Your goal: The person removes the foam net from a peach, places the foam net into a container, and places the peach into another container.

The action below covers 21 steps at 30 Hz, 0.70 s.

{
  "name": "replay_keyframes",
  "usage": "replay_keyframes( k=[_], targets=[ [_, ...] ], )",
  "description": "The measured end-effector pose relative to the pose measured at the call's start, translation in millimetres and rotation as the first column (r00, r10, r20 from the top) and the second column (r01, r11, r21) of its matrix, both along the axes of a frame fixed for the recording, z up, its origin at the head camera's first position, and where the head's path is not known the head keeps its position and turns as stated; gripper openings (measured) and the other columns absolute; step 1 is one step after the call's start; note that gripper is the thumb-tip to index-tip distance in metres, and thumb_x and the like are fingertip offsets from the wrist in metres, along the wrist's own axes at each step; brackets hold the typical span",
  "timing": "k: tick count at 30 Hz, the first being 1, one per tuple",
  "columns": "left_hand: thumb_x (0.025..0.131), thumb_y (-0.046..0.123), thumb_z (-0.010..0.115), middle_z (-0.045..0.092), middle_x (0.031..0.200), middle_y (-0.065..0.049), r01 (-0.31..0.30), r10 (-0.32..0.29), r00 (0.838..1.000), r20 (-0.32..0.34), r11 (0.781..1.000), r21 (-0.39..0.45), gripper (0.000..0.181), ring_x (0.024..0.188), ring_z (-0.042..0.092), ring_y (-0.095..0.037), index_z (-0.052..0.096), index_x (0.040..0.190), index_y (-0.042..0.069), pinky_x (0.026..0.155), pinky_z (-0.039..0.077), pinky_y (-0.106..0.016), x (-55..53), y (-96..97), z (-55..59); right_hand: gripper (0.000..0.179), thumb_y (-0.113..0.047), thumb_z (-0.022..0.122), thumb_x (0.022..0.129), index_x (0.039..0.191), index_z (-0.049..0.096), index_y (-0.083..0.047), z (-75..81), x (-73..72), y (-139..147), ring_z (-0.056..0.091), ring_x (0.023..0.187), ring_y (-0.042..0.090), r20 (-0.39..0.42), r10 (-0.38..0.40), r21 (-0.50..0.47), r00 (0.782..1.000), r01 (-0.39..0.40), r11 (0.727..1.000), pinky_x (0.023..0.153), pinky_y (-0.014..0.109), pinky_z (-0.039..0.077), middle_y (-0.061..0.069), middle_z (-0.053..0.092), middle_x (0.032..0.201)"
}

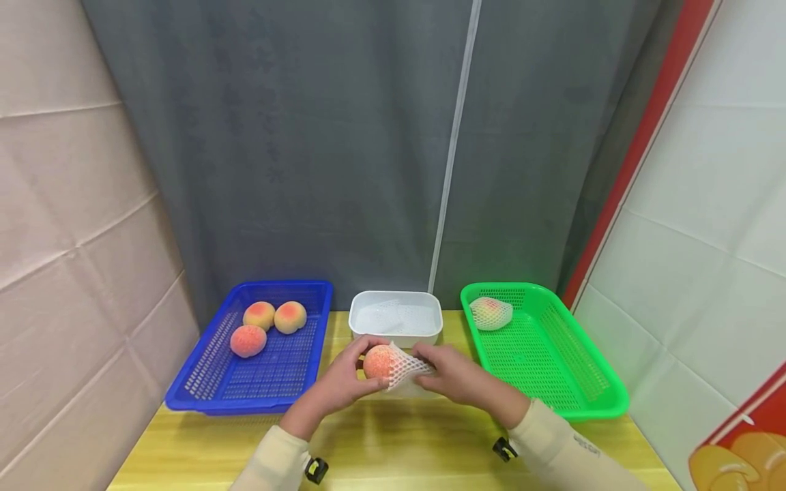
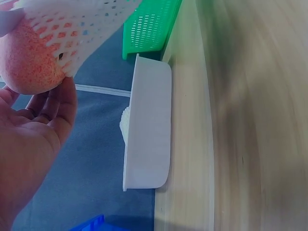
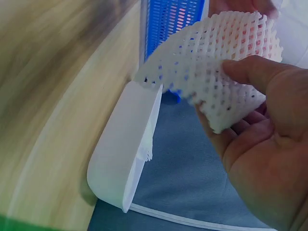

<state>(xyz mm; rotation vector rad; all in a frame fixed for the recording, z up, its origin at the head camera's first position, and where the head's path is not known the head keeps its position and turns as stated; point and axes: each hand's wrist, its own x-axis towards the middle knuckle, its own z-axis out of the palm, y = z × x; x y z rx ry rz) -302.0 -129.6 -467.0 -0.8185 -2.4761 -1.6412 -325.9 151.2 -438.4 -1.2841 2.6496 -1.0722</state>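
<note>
My left hand (image 1: 344, 379) grips a pink peach (image 1: 376, 362), fingers and thumb around its sides. A white foam fruit net (image 1: 405, 365) covers the peach's right part and tapers off to the right. My right hand (image 1: 453, 374) pinches that narrower end between thumb and fingers. In the left wrist view, the net (image 2: 86, 24) lies over the upper part of the peach (image 2: 29, 60), whose lower part is bare. The right wrist view shows the net (image 3: 211, 57) spread wide, with pink showing through its mesh near the left hand.
Behind the hands stands a white bin (image 1: 396, 337) with white netting inside. A blue basket (image 1: 270, 389) on the left holds three bare peaches (image 1: 248, 341). On the right, a green basket (image 1: 552, 348) holds one netted peach (image 1: 491, 314). A grey curtain (image 1: 295, 170) hangs behind the wooden table (image 1: 393, 443).
</note>
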Motion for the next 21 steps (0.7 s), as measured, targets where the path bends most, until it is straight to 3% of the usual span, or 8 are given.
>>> replay_keyframes(
  k=[4, 10, 15, 21],
  targets=[
    [0.093, 0.023, 0.092, 0.065, 0.136, -0.007, -0.013, 0.013, 1.0, 0.027, 1.0, -0.004, 0.058, 0.113, 0.068, -0.019, 0.062, 0.142, 0.012, 0.096, 0.059, -0.036, -0.3, -0.1, 1.5, 0.039, 0.001, 0.077, 0.096, 0.132, 0.067, -0.011, 0.4, -2.8, 1.5, 0.066, 0.095, 0.009, -0.079, 0.042, 0.07, 0.996, -0.036, 0.997, 0.084, 0.033, 0.059, 0.0, 0.076, 0.113],
    [0.093, 0.024, 0.092, 0.065, 0.135, -0.005, -0.025, 0.026, 0.999, 0.024, 1.0, -0.012, 0.058, 0.113, 0.067, -0.02, 0.062, 0.141, 0.012, 0.097, 0.059, -0.039, 0.3, -2.4, 5.1, 0.034, 0.003, 0.073, 0.098, 0.13, 0.071, -0.008, 1.9, -10.4, 4.0, 0.069, 0.092, 0.011, -0.182, 0.078, 0.145, 0.98, -0.051, 0.988, 0.082, 0.035, 0.061, 0.004, 0.078, 0.109],
    [0.093, 0.023, 0.091, 0.063, 0.137, -0.007, -0.031, 0.031, 0.999, 0.018, 0.999, -0.012, 0.059, 0.114, 0.067, -0.021, 0.061, 0.142, 0.012, 0.097, 0.059, -0.038, 1.3, -5.4, 7.9, 0.028, 0.001, 0.07, 0.101, 0.126, 0.073, -0.011, 3.6, -18.4, 5.1, 0.067, 0.084, 0.01, -0.173, 0.057, 0.156, 0.983, -0.03, 0.987, 0.076, 0.034, 0.059, 0.004, 0.079, 0.102],
    [0.094, 0.023, 0.091, 0.065, 0.137, -0.007, -0.036, 0.037, 0.999, 0.027, 0.999, -0.013, 0.058, 0.113, 0.068, -0.022, 0.061, 0.143, 0.013, 0.097, 0.059, -0.044, 0.0, -8.0, 7.1, 0.025, 0.001, 0.069, 0.101, 0.124, 0.076, -0.009, 4.3, -32.5, 4.9, 0.066, 0.086, 0.011, -0.155, 0.015, 0.17, 0.988, 0.012, 0.985, 0.077, 0.036, 0.059, 0.006, 0.079, 0.106]
  ],
)
